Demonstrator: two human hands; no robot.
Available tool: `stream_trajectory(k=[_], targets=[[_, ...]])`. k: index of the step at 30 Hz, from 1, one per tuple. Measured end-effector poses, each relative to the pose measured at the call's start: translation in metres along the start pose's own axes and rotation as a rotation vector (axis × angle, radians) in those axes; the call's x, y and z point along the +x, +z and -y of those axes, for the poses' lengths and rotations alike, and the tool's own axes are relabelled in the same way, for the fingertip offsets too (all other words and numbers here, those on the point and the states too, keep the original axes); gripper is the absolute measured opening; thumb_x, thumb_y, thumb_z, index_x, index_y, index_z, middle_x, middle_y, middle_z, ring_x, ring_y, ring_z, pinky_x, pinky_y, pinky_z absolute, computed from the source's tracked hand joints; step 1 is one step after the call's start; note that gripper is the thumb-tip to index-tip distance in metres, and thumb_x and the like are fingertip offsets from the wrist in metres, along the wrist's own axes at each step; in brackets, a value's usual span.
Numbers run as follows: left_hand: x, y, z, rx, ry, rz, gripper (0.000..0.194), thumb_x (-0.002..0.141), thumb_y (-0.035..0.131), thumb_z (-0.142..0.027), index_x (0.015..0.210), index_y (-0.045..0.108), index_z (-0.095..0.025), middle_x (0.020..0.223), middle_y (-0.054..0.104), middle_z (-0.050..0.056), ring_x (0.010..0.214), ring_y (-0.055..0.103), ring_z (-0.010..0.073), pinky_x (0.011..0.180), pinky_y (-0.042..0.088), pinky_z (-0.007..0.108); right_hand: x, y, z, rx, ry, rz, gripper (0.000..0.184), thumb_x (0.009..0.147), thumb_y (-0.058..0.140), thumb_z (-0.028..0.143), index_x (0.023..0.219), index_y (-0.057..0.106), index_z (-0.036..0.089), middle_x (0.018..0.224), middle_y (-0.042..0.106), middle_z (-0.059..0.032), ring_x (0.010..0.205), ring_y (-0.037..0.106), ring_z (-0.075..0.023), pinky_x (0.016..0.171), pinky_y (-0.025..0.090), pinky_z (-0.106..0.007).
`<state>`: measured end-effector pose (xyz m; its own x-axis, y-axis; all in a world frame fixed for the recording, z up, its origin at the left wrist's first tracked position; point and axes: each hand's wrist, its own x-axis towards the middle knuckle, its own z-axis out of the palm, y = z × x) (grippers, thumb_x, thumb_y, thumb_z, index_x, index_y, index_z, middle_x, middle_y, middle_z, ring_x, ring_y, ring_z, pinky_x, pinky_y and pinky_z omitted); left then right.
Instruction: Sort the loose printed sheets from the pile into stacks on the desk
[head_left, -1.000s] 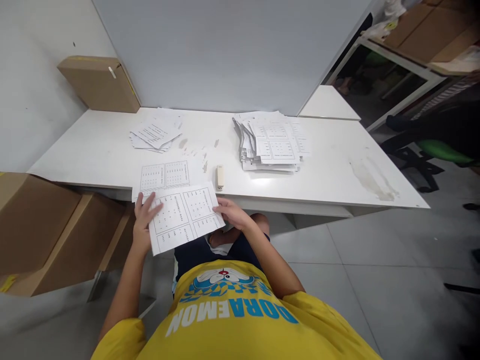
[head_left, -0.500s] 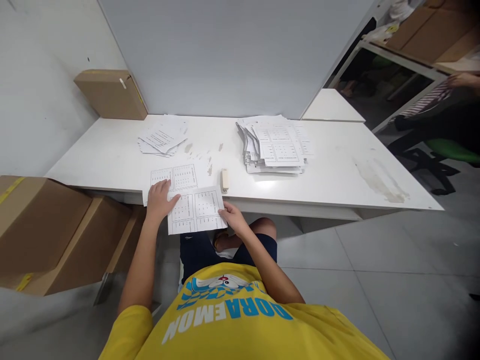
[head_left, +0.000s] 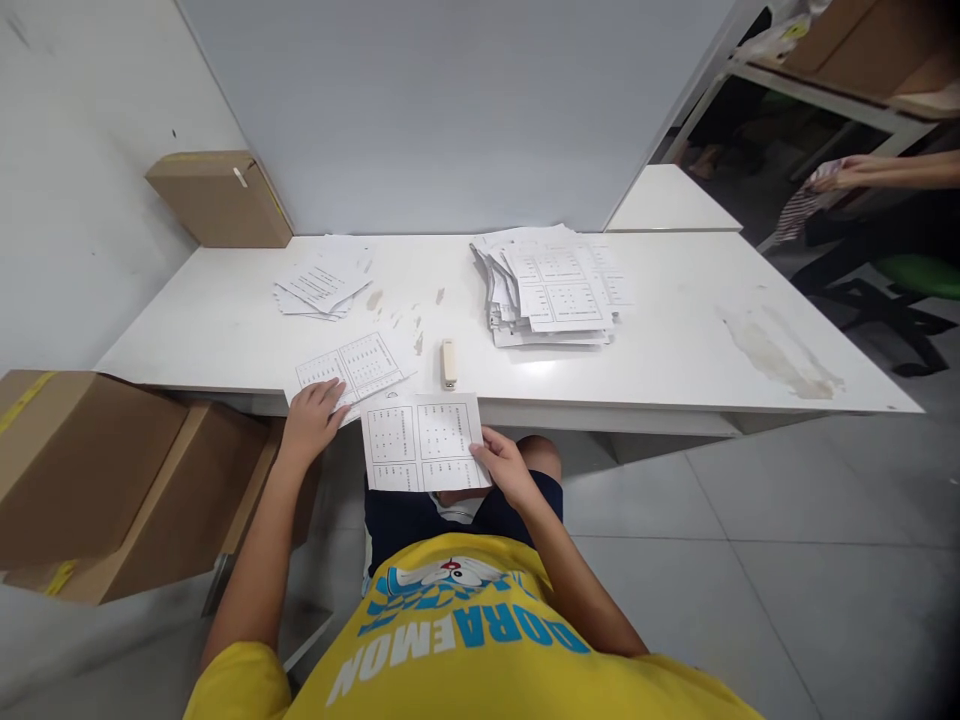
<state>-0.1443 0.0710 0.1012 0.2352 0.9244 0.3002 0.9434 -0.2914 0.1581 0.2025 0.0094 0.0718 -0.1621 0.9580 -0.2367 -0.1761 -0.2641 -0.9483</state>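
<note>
A printed paper sheet (head_left: pixel 427 445) with boxed text is pinched at its right edge by my right hand (head_left: pixel 508 465). It hangs over my lap, just off the table's front edge. My left hand (head_left: pixel 315 420) lies with its fingers stretched out on other printed papers (head_left: pixel 367 362) at that edge. Those papers tilt slightly, and the hand covers their lower left part. Between the two paper stacks, near the front, a cream stapler (head_left: pixel 448 364) lies on the white table (head_left: pixel 660 340).
A thick stack of printed papers (head_left: pixel 562 290) sits at the back middle, and a smaller pile (head_left: pixel 322 290) at the back left. Cardboard boxes (head_left: pixel 90 470) stand left of the table; another box (head_left: pixel 217 200) is in the corner. At far right a person's hands (head_left: pixel 840 175) hold striped cloth.
My right hand has drawn the sheet right and toward me, away from my left hand. The papers under my left hand have turned slightly. The other person's hands have shifted left.
</note>
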Motion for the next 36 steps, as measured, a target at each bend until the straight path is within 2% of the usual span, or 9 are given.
stream_trajectory(k=[4,8,18,22,25,28,36], targets=[[0.014,0.004,0.002,-0.006,-0.026,-0.012,0.042,0.097,0.038,-0.038,0.125,0.064,-0.023,0.134,0.063,0.010,0.125,0.053,0.0304,0.105,0.042,0.051,-0.001,-0.005,0.001,0.029,-0.007,-0.031,0.034,0.073,0.067,0.040,0.102,0.070,0.022,0.091,0.073,-0.0049,0.083,0.065,-0.0246,0.071,0.050,-0.034],[0.022,0.005,0.004,-0.022,-0.036,-0.047,0.041,0.096,0.039,-0.041,0.118,0.068,-0.021,0.130,0.065,0.009,0.124,0.055,0.0293,0.106,0.043,0.049,0.000,-0.011,0.003,0.032,-0.002,-0.054,0.035,0.072,0.067,0.040,0.101,0.070,0.021,0.090,0.074,-0.0053,0.079,0.065,-0.0243,0.070,0.050,-0.035],[0.022,0.000,0.007,-0.068,-0.007,-0.015,0.043,0.094,0.039,-0.044,0.116,0.067,-0.019,0.131,0.065,0.010,0.124,0.055,0.0279,0.107,0.042,0.047,0.003,-0.019,0.000,0.043,-0.007,-0.020,0.038,0.076,0.065,0.040,0.108,0.070,0.021,0.091,0.074,-0.0052,0.076,0.064,-0.0222,0.070,0.049,-0.033],[0.022,0.000,0.006,-0.109,-0.016,-0.049,0.041,0.096,0.034,-0.039,0.111,0.067,-0.018,0.123,0.068,0.012,0.119,0.057,0.0276,0.105,0.043,0.046,0.004,-0.020,-0.002,0.029,-0.006,-0.025,0.042,0.075,0.066,0.043,0.111,0.070,0.020,0.090,0.075,-0.0052,0.078,0.065,-0.0227,0.070,0.050,-0.033],[0.020,0.002,0.003,-0.085,-0.181,-0.141,0.039,0.097,0.031,-0.035,0.105,0.064,-0.015,0.109,0.069,0.016,0.104,0.063,0.0280,0.092,0.047,0.042,0.005,-0.020,-0.002,0.030,-0.002,-0.030,0.045,0.074,0.067,0.044,0.111,0.071,0.020,0.090,0.075,-0.0051,0.079,0.065,-0.0228,0.070,0.050,-0.033],[0.017,0.003,0.000,-0.058,-0.359,-0.293,0.033,0.097,0.033,-0.033,0.101,0.060,-0.015,0.099,0.067,0.015,0.093,0.063,0.0264,0.083,0.047,0.039,0.005,-0.018,-0.001,0.046,0.001,-0.026,0.044,0.073,0.067,0.043,0.110,0.071,0.020,0.092,0.075,-0.0051,0.079,0.065,-0.0224,0.070,0.050,-0.032],[0.007,-0.010,-0.023,-0.120,-0.464,-0.610,0.025,0.096,0.042,-0.032,0.095,0.061,-0.015,0.092,0.066,0.011,0.087,0.061,0.0217,0.080,0.046,0.035,0.007,-0.011,-0.003,0.115,0.020,0.001,0.041,0.072,0.069,0.041,0.108,0.072,0.020,0.092,0.076,-0.0045,0.078,0.066,-0.0221,0.069,0.050,-0.032]])
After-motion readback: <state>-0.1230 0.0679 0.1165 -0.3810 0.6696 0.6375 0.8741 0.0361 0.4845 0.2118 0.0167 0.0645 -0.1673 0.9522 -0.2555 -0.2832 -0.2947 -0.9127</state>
